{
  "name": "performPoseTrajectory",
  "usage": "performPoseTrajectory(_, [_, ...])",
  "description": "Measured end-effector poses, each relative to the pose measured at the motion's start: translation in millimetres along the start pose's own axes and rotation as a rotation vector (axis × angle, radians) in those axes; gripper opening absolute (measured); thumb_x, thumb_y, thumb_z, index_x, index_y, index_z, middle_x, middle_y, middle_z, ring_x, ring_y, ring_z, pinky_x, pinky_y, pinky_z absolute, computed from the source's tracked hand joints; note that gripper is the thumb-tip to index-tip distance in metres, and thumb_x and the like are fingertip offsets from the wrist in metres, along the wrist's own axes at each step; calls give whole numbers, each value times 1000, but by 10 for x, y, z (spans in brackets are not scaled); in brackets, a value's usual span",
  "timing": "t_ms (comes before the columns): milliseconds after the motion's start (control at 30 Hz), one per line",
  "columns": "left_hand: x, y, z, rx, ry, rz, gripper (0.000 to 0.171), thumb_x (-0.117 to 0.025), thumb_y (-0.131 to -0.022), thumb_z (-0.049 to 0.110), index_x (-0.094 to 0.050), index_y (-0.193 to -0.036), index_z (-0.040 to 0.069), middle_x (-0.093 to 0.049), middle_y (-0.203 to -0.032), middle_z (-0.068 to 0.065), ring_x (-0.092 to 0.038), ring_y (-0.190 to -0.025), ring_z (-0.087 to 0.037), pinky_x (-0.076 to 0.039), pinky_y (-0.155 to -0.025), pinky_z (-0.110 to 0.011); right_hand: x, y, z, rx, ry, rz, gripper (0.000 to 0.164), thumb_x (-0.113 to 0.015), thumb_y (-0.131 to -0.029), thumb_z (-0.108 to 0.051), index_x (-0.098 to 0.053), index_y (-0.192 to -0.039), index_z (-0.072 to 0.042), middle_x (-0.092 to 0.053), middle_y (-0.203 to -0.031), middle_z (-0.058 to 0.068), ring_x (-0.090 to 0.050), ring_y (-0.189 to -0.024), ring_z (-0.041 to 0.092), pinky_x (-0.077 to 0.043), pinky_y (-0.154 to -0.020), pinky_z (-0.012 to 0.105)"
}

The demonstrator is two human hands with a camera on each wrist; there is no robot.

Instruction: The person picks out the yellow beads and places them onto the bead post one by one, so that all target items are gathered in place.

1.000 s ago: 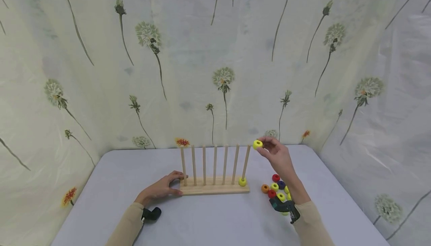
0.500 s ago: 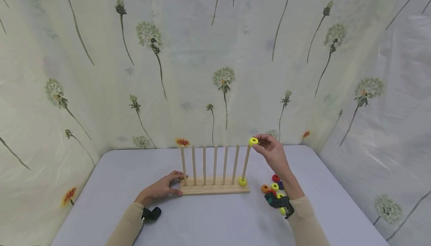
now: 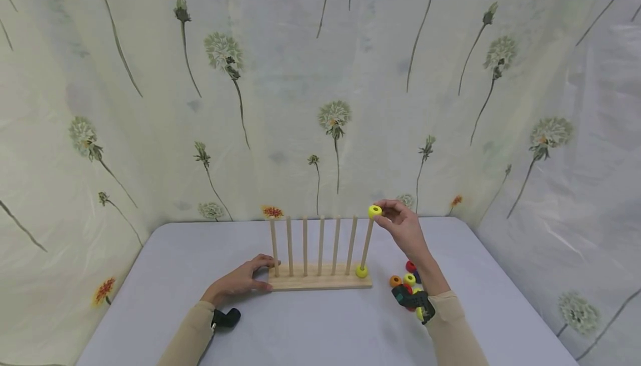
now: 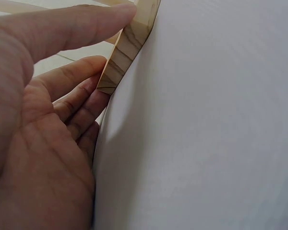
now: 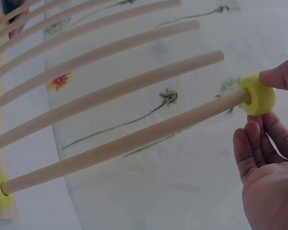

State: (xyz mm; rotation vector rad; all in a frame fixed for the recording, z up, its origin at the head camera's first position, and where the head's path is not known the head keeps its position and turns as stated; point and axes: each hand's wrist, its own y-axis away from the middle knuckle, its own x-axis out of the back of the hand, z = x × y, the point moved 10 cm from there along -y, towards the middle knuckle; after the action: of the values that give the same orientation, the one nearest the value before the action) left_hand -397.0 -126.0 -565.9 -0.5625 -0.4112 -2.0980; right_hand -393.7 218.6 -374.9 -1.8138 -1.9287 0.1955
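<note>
A wooden peg rack [image 3: 320, 283] stands on the table, several upright pegs rising from its flat base. My left hand [image 3: 235, 281] holds the base's left end, the thumb at the front and the fingers behind; in the left wrist view the base's end grain [image 4: 124, 55] shows between them. With thumb and fingers my right hand [image 3: 408, 233] pinches a yellow bead [image 5: 263, 98] at the top of the rightmost peg [image 5: 129, 143]. The peg's tip sits in that bead's hole. Another yellow bead [image 3: 361, 272] lies at the foot of the same peg.
Right of the rack lie loose beads, among them an orange bead [image 3: 395, 281], a red bead [image 3: 410, 266] and a yellow bead [image 3: 409, 279]. My right forearm and its black wrist camera [image 3: 413, 299] partly cover them. A flowered curtain [image 3: 280, 104] hangs behind the table.
My right hand has moved left with the yellow bead, from beside the rightmost peg to over its tip. The left hand has kept its hold on the base.
</note>
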Motion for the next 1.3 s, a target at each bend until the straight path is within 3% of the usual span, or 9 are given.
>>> performPoseTrajectory(200, [-9, -3, -26, 12, -13, 2, 66, -78, -80, 31, -51, -138, 13, -40, -145, -7, -32, -139, -34, -23, -113, -59, -5, 8, 22, -14, -7, -2, 39, -71, -88, -18, -55, -120, 0, -57, -116, -1, -57, -98, 7, -50, -83, 13])
performPoseTrajectory(633, [-3, 6, -15, 31, -7, 7, 67, -79, -79, 30, -52, -138, 12, -41, -145, -6, -32, -140, -34, -23, -113, -59, -25, 12, 13, -3, 8, -33, 39, -70, -89, -18, -55, -121, 1, -56, -117, 4, -56, -97, 8, -50, -81, 14])
performPoseTrajectory(1300, [4, 3, 0, -1, 2, 2, 65, -79, -79, 27, -53, -136, 10, -41, -144, -7, -32, -139, -34, -23, -113, -58, -40, 8, 59, -5, 5, -41, 39, -70, -88, -17, -56, -121, 0, -57, -115, 3, -56, -98, 8, -50, -81, 14])
